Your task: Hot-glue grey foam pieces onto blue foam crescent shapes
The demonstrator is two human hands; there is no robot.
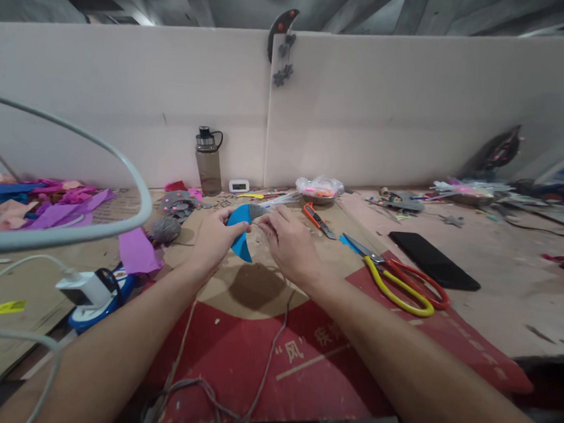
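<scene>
Crescent, blue w/ gray wrapping at its upper end, is up off the cardboard, btwn your two hands. Your L hand has it clamped btwn thumb & fingers; your R hand is just beside the wrapped end, thumb & fingertips together on gray yarn. A length of that color also runs down the red part of the cardboard, looping nr. the front edge. To your R: scissors, blades a bit apart, w/ yellow & red handles; blue scrap by the tips; black phone past them. Orange cutter lies beyond your R hand. To your L: gray yarn ball, purple felt & white plug. Bottle & sm. white clock stand at the back, nr. the pale wall.
</scene>
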